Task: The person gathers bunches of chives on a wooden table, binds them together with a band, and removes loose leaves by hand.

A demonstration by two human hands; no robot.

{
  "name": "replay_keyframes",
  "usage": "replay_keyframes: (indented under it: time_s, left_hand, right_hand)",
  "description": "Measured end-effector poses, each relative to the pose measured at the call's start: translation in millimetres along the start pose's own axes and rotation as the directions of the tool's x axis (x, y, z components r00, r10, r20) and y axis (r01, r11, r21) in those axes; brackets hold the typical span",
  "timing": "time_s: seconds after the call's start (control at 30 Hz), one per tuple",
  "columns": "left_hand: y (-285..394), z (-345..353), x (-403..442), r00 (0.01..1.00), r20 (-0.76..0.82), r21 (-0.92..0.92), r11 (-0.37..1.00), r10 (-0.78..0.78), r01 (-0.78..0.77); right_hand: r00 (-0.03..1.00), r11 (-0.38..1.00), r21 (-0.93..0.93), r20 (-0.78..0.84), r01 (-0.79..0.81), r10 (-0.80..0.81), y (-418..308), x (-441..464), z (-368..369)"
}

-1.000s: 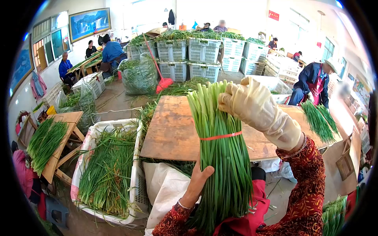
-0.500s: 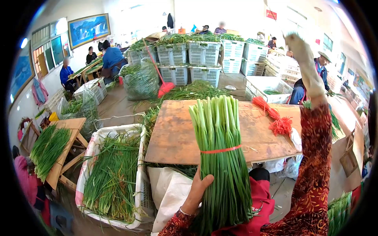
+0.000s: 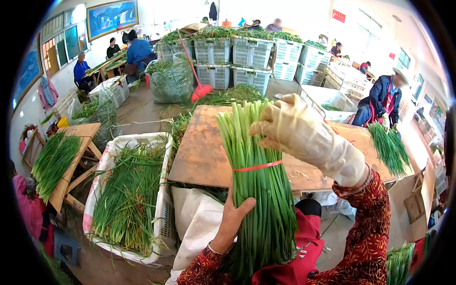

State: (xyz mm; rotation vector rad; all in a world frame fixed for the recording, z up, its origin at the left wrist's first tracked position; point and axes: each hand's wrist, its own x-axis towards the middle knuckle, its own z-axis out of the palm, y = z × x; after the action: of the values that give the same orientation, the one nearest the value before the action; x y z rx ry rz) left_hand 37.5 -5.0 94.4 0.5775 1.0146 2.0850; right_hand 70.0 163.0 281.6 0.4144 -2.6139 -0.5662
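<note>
A thick bunch of garlic chives [image 3: 266, 209] stands upright, pale stem ends up and dark leaves down, with a red band [image 3: 258, 166] around its upper part. My bare left hand [image 3: 233, 213] grips its left side below the band, thumb across the front. My right hand [image 3: 289, 121], in a whitish glove, is at the top right of the stem ends with its fingers curled in. Whether stems are caught in those fingers is hidden. Behind the bunch lies the wooden board [image 3: 199, 164].
A white crate [image 3: 164, 199] of loose chives stands on the left, past a pale sack [image 3: 199, 223]. Further left, chives lie on a slanted board [image 3: 88, 135]. Stacked crates [image 3: 251, 52] fill the back. A co-worker [image 3: 382, 102] handles chives [image 3: 389, 145] at the right.
My right hand has come down from high on the right to the stem ends. The bunch has shifted slightly left and down in view, still in my left hand. More of the right-hand co-worker shows.
</note>
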Motion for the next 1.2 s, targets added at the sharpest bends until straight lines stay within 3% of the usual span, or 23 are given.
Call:
replay_keyframes:
  time_s: [0.2, 0.3, 0.5, 0.57, 0.6, 0.67, 0.7, 0.73, 0.77, 0.8, 0.83, 0.9, 0.93, 1.0, 1.03, 1.07, 1.1, 1.2]
  left_hand:
    - [0, -3, 2, 0.999, 0.037, 0.045, 0.999, 0.011, -0.012]
    - [-6, -3, 3, 0.999, 0.036, 0.001, 1.0, -0.018, 0.018]
    - [-11, -5, 7, 0.997, 0.062, 0.016, 0.999, -0.034, 0.033]
    - [-13, -5, 6, 0.998, 0.059, 0.016, 0.999, -0.03, 0.029]
    - [-13, -5, 6, 0.998, 0.058, 0.017, 0.999, -0.028, 0.027]
    - [-9, -5, 4, 0.998, 0.061, 0.023, 0.999, -0.03, 0.028]
    - [-7, -5, 2, 0.998, 0.061, 0.025, 0.999, -0.029, 0.028]
    - [-5, -5, 1, 0.998, 0.049, 0.03, 0.999, -0.034, 0.033]
    - [-2, -4, 1, 0.999, 0.035, 0.036, 0.999, -0.038, 0.037]
    - [-1, -4, 0, 0.999, 0.024, 0.043, 0.998, -0.044, 0.043]
    - [0, -5, -1, 0.999, 0.015, 0.044, 0.998, -0.044, 0.043]
    - [-1, -5, 1, 0.999, -0.003, 0.04, 0.999, -0.032, 0.032]
    - [-1, -4, 2, 1.0, 0.001, 0.03, 0.999, -0.029, 0.029]
    - [-3, -4, 4, 0.999, 0.011, 0.02, 0.999, -0.035, 0.035]
    - [-5, -4, 5, 1.0, 0.008, 0.021, 0.999, -0.03, 0.03]
    - [-6, -3, 5, 1.0, 0.007, 0.022, 0.999, -0.028, 0.028]
    - [-8, -2, 5, 1.0, 0.007, 0.022, 0.999, -0.028, 0.028]
    - [-7, 2, 4, 0.999, 0.026, -0.007, 0.999, -0.038, 0.038]
  right_hand:
    - [0.984, 0.994, -0.108, 0.18, 0.007, 0.013, 13, 11, 12]
    - [0.987, 0.979, -0.164, 0.124, 0.12, -0.101, 18, 11, 17]
    - [0.986, 0.913, -0.372, 0.044, 0.168, -0.163, 20, 8, 18]
    - [0.997, 0.734, -0.677, -0.014, -0.064, 0.073, 37, 7, 18]
    - [0.989, 0.705, -0.706, 0.044, -0.07, 0.141, 62, 10, 11]
    - [0.878, 0.83, -0.316, -0.303, -0.46, 0.371, 98, -2, 0]
    - [0.821, 0.769, -0.305, -0.321, -0.562, 0.473, 123, -11, -2]
    - [0.771, 0.606, -0.518, -0.187, -0.604, 0.609, 136, -21, -2]
    - [0.739, 0.61, -0.52, -0.062, -0.598, 0.671, 159, -40, 13]
    - [0.624, 0.592, -0.66, 0.232, -0.463, 0.746, 163, -48, 27]
    - [0.526, 0.539, -0.738, 0.293, -0.406, 0.798, 143, -56, 35]
    - [0.818, 0.779, -0.358, 0.069, -0.514, 0.571, 123, -79, 51]
    - [0.818, 0.818, -0.016, 0.025, -0.575, 0.575, 100, -71, 38]
    - [0.863, 0.777, 0.477, -0.071, -0.411, 0.5, 52, -47, 13]
    - [0.911, 0.857, 0.391, -0.097, -0.334, 0.4, 37, -41, 7]
    - [0.895, 0.833, 0.332, 0.107, -0.442, 0.432, 18, -25, -9]
    - [0.976, 0.961, 0.175, 0.001, -0.216, 0.22, 14, -22, -5]
    - [0.999, 1.0, 0.009, 0.047, 0.021, -0.021, 15, -9, 9]
